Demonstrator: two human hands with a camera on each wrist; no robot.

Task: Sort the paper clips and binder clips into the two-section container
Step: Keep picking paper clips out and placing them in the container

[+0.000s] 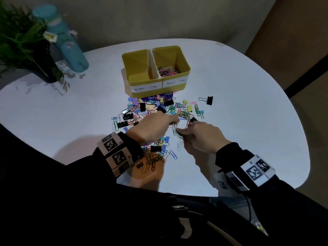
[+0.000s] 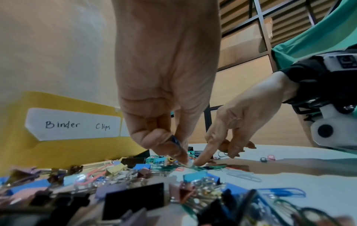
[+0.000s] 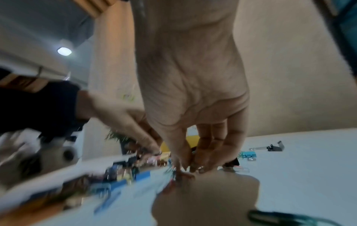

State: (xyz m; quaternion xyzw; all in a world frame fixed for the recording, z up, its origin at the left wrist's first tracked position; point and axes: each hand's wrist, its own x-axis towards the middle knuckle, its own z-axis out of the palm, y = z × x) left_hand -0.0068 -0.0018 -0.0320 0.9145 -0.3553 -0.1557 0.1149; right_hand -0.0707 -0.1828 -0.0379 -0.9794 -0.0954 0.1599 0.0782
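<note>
Pinching paper clips (image 1: 184, 115) from one mixed heap, left hand (image 1: 150, 127) and right hand (image 1: 200, 137) meet. One yellow container (image 1: 184, 72) (two labelled sections) stands behind.

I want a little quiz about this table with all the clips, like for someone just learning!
1. True or false: the section of the yellow container labelled "Binder Clips" already holds a heap of clips.
2. Which section holds coloured paper clips? A) left B) right
3. Fill in: the lone black binder clip lies on the white ____, apart from the pile.

Key: 1 false, it looks empty; 2 B, the one labelled "Paper Clips"; 3 table.
</note>
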